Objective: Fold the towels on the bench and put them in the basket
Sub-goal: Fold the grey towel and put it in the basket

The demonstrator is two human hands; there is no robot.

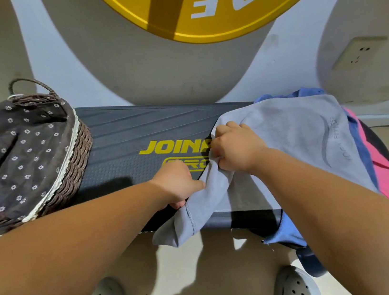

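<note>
A: The room?
B: Dark bench (121, 132), pale wall (139, 67), yellow sign (205, 3) at twelve.
A: The basket (79, 173)?
B: Nine o'clock, floral liner (14, 152) inside.
A: Fingers?
B: Curled: left hand (176, 182) and right hand (236, 149) grip the grey towel (299, 132) at three.

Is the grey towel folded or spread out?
Not folded: the grey towel lies spread over the bench, its edge bunched in the left hand and right hand.
</note>
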